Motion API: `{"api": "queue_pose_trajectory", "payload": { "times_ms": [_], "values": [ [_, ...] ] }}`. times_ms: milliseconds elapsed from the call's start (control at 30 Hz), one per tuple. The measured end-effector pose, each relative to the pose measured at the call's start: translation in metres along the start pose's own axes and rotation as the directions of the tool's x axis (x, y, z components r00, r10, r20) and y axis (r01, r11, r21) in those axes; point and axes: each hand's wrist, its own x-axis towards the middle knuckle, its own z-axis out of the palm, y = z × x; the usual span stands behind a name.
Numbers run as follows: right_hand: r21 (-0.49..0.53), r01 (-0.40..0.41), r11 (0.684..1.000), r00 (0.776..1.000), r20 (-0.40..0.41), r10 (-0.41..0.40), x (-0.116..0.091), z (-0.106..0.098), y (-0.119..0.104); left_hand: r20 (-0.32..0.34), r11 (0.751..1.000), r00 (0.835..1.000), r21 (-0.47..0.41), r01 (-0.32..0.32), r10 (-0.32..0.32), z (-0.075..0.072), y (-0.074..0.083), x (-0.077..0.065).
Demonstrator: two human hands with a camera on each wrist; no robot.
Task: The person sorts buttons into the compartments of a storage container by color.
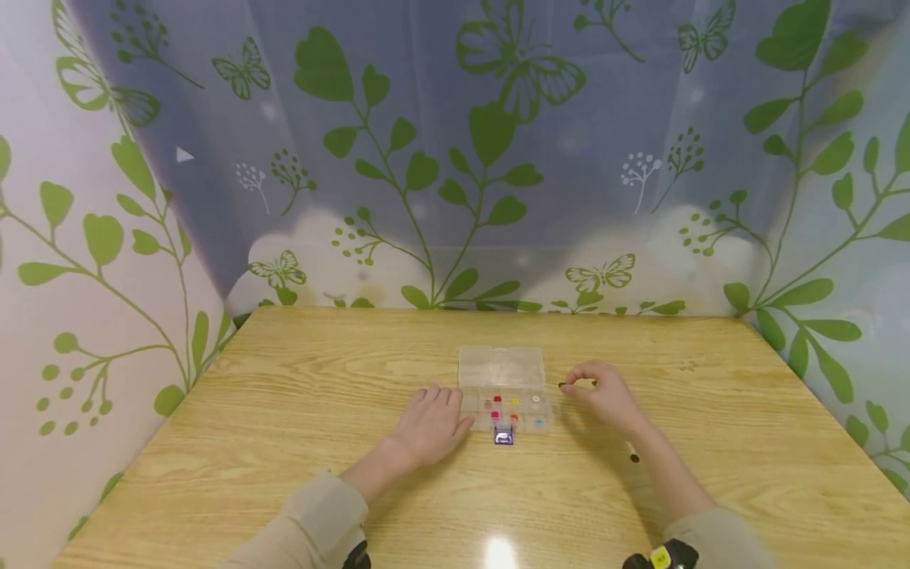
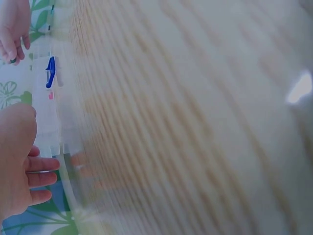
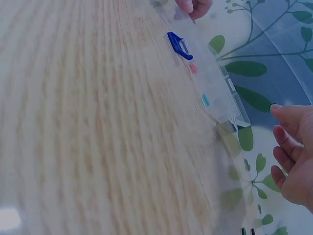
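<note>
From my distant seat I see the person's left hand (image 1: 431, 431) at the left end of a clear plastic compartment box (image 1: 469, 405). Its fingers are nearly straight, a little spread, and they reach the left edge of the box; it has hold of nothing that I can see, and how firmly it presses I cannot tell.

The right hand (image 1: 603, 395) is just beside the right side of the box. Its thumb and index finger come together on a small dark piece (image 1: 562, 385), so the pinch is almost closed, while the other fingers are loosely bent. This piece is too small for me to tell its exact form.

The box rests on a wooden table (image 1: 355, 348), its transparent lid (image 1: 501, 368) turned back on the far side. In the compartments I distinguish small pieces: a red one (image 1: 498, 399), a yellow one (image 1: 515, 401), a white one (image 1: 536, 400), a magenta one (image 1: 494, 415) and a light blue one (image 1: 539, 423). A dark blue clasp (image 3: 176, 45) is at the front wall.

Another dark spot (image 1: 595, 383) shows close to the right hand; whether it touches, I cannot tell. A black disc (image 1: 635, 458) lies on the table, just left of the right forearm. Behind hangs a curtain (image 1: 426, 47) with green leaves and butterflies
</note>
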Motion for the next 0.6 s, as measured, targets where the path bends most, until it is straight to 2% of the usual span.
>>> {"api": "queue_pose_trajectory", "payload": {
  "times_ms": [167,600],
  "values": [
    [-0.003,0.031,1.000,0.999,-0.006,-0.031,0.005,0.009,-0.004,0.002,1.000,1.000,0.005,-0.001,0.001,-0.001,0.000,0.000],
    [0.010,0.043,0.999,0.999,-0.003,-0.043,0.014,0.028,-0.017,-0.001,1.000,1.000,0.004,-0.003,0.003,-0.002,0.000,-0.001]
  ]
}}
